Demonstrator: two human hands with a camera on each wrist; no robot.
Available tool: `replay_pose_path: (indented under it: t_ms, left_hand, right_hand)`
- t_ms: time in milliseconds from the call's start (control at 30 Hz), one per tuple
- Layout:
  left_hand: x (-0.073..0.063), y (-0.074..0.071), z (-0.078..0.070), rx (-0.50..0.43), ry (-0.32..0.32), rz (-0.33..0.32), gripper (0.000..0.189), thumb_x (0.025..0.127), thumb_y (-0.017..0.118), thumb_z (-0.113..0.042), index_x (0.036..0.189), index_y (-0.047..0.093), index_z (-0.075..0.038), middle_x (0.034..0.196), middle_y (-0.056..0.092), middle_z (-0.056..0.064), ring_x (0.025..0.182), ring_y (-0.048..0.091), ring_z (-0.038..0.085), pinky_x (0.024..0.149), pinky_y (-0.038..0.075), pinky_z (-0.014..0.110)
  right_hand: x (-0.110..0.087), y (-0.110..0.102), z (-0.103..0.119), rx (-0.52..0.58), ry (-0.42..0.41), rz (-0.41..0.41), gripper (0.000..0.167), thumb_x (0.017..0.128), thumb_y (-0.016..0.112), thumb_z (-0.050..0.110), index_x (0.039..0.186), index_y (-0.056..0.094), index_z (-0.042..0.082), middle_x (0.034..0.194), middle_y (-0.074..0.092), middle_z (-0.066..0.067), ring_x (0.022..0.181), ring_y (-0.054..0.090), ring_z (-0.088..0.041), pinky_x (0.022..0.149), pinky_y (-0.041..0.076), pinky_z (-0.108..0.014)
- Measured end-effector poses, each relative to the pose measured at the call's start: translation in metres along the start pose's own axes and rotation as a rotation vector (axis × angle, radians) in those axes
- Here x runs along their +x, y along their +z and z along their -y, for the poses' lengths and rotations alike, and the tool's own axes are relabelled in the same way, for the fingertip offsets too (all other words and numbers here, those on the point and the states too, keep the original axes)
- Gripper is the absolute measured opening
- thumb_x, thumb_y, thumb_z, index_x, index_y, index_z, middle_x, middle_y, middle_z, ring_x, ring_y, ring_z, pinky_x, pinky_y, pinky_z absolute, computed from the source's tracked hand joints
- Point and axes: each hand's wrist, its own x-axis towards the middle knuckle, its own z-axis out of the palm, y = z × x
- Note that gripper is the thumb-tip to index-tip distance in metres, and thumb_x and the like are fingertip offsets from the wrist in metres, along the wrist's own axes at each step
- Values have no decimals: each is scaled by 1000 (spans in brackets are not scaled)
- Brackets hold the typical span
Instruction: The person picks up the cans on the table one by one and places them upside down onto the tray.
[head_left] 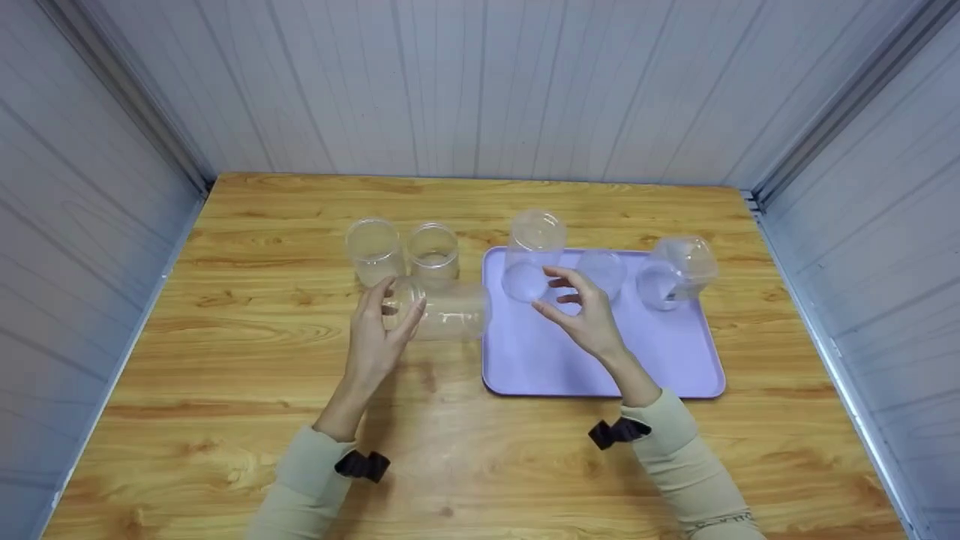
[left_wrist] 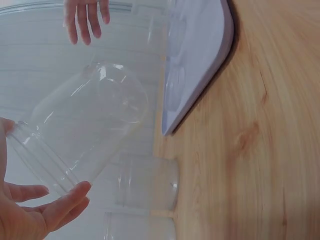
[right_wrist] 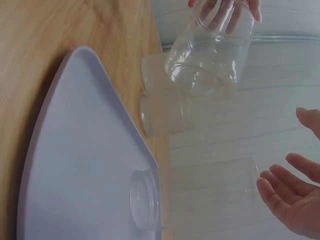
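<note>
My left hand [head_left: 375, 330] grips a clear plastic jar [head_left: 454, 311] around its ridged mouth end. The jar is held on its side above the table, its closed base toward the right; in the left wrist view its ridged neck [left_wrist: 42, 155] sits between thumb and fingers. My right hand [head_left: 589, 319] is over the purple tray [head_left: 555, 364], fingers apart and loosely curved, with nothing between them. Near it on the tray, a tall clear jar [head_left: 535, 236] stands upside down, ridged neck [right_wrist: 145, 200] on the tray in the right wrist view.
Two clear jars, one at the left [head_left: 373, 247] and one beside it [head_left: 433, 247], stand on the wooden table [head_left: 262, 360] left of the tray. Toward the tray's back are another clear container [head_left: 604, 270] and a jar [head_left: 688, 262] at the right. Pale panel walls [head_left: 480, 90] enclose the table.
</note>
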Motion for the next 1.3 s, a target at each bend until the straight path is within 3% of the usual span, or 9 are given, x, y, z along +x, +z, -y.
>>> replay_pose_path:
  t_ms: [333, 567, 867, 1033, 1133, 1300]
  left_hand:
    - [-3, 15, -4, -109, -1, -13, 54, 83, 60, -33, 122, 47, 2, 102, 51, 14, 79, 55, 25, 58, 50, 34]
    - [-7, 28, -6, -175, 41, -35, 44, 85, 59, -24, 118, 50, 3, 98, 54, 17, 75, 58, 25, 66, 49, 33]
    - [-10, 37, -10, -311, 64, 10, 38, 87, 53, -10, 121, 47, 6, 101, 54, 20, 79, 60, 29, 58, 52, 32]
    - [-16, 35, -26, -353, 106, 28, 35, 86, 49, -4, 118, 46, 10, 102, 53, 24, 78, 59, 32, 61, 51, 34]
    - [-19, 35, -35, -371, 123, 36, 36, 85, 47, -2, 117, 44, 12, 102, 52, 27, 78, 59, 33, 61, 51, 32]
    - [-20, 39, -36, -418, 114, 60, 38, 85, 47, -3, 119, 43, 13, 103, 51, 28, 80, 58, 34, 57, 52, 30]
  right_hand:
    - [-8, 3, -15, 134, 38, 65, 50, 74, 68, 0, 119, 48, -10, 119, 48, -24, 103, 47, -37, 79, 43, -52]
    - [-14, 6, -22, 227, 56, 136, 59, 73, 68, -4, 125, 40, -10, 127, 41, -22, 109, 41, -41, 83, 39, -55]
    - [-17, 7, -34, 418, 54, 228, 68, 71, 61, -16, 131, 28, -11, 134, 27, -28, 116, 34, -41, 87, 30, -62]
    - [-18, 8, -47, 445, 48, 262, 77, 70, 62, -17, 135, 24, -6, 136, 27, -22, 116, 35, -37, 88, 35, -54]
    - [-19, 9, -50, 464, 45, 267, 79, 70, 65, -13, 136, 24, -3, 135, 28, -21, 114, 35, -41, 86, 39, -46]
    - [-20, 9, -52, 505, 30, 272, 85, 69, 72, 2, 138, 22, -1, 134, 25, -24, 111, 34, -47, 83, 43, -36]
